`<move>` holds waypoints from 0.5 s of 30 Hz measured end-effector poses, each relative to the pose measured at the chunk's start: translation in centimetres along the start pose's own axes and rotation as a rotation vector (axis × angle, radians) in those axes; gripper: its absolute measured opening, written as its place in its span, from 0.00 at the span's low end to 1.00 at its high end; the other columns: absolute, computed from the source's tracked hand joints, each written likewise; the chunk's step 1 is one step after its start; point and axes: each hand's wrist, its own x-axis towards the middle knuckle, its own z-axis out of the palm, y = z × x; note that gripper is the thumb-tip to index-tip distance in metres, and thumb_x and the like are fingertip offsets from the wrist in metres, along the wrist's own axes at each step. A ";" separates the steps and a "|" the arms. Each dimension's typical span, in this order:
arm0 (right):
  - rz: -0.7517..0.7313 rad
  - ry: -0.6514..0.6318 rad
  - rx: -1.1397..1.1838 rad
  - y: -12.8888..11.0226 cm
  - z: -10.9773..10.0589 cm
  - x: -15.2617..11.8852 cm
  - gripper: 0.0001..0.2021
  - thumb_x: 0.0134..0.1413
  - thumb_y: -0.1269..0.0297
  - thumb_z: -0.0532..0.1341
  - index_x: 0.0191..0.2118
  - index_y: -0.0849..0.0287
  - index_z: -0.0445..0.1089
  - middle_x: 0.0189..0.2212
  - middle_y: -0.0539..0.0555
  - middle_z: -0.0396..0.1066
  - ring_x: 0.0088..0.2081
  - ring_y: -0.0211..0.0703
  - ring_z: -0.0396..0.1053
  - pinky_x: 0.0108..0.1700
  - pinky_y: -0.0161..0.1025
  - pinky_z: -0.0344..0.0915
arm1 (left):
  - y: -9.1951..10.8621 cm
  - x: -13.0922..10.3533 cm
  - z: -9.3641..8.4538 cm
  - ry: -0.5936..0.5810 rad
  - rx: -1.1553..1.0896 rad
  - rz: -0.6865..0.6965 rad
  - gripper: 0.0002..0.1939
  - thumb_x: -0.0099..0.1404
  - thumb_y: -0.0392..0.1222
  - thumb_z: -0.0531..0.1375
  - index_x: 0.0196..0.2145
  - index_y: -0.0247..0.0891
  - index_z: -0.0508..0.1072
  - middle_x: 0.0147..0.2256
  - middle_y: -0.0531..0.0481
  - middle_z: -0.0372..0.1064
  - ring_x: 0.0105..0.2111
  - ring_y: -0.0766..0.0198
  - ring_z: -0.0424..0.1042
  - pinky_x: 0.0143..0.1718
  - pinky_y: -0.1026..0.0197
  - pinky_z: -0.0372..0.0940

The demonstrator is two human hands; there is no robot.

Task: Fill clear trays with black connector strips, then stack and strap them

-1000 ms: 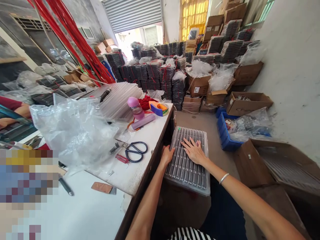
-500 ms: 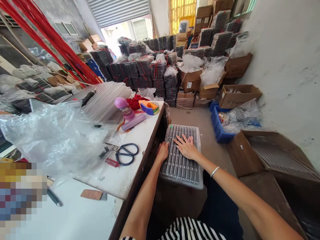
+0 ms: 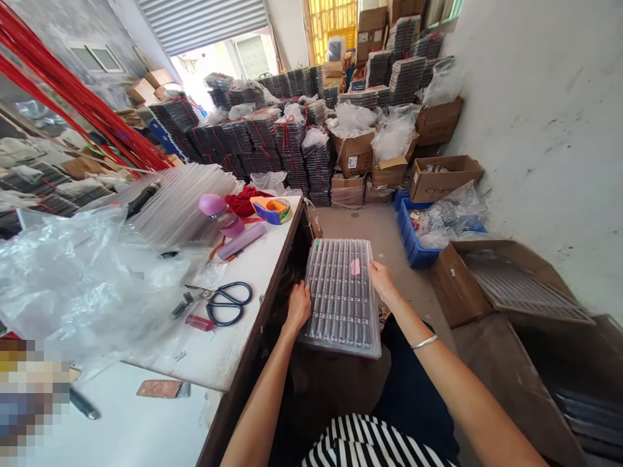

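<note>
A clear plastic tray [image 3: 335,305] with long dark parts in parallel rows lies low beside the table, in front of my body. On its upper right part is a small pink piece [image 3: 355,266]. My left hand [image 3: 298,305] grips the tray's left edge, fingers closed round the rim. At the right edge, near the upper corner, my right hand [image 3: 382,280] holds the rim with its fingers bent together. The undersides of both grips are hidden.
The white table [image 3: 243,350] at left bears scissors [image 3: 228,303], a tape dispenser [image 3: 271,210], a pink bottle [image 3: 221,215] and crumpled plastic [image 3: 92,279]. Open cartons [image 3: 462,279] and a blue crate [image 3: 413,243] stand at right. Tied stacks [image 3: 292,146] fill the back.
My right hand has moved off the top of the tray to its right edge, uncovering the pink piece. My left hand stays at the left edge. The view has turned slightly right.
</note>
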 end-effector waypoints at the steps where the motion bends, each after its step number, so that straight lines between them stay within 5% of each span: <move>1: 0.009 0.019 0.020 0.2 -0.1 0.1 0.16 0.61 0.58 0.57 0.51 0.59 0.65 0.50 0.57 0.65 0.46 0.45 0.66 0.47 0.48 0.67 | 0.0 0.0 0.0 0.003 0.000 0.003 0.20 0.68 0.49 0.53 0.52 0.35 0.66 0.52 0.41 0.65 0.53 0.54 0.65 0.54 0.43 0.58; 9: 0.012 -0.059 0.044 0.8 -0.7 0.9 0.15 0.61 0.58 0.58 0.48 0.62 0.66 0.42 0.55 0.68 0.38 0.40 0.69 0.39 0.42 0.70 | -1.0 0.2 0.4 0.039 -0.047 0.015 0.17 0.68 0.47 0.54 0.50 0.36 0.68 0.50 0.43 0.66 0.50 0.55 0.66 0.52 0.45 0.61; 15: -0.084 -0.053 -0.197 -0.5 -0.5 3.2 0.14 0.59 0.59 0.60 0.47 0.62 0.67 0.47 0.56 0.66 0.45 0.44 0.67 0.46 0.48 0.67 | -1.5 0.2 0.7 0.066 -0.092 0.027 0.17 0.67 0.47 0.55 0.50 0.36 0.67 0.50 0.43 0.66 0.49 0.55 0.67 0.51 0.45 0.62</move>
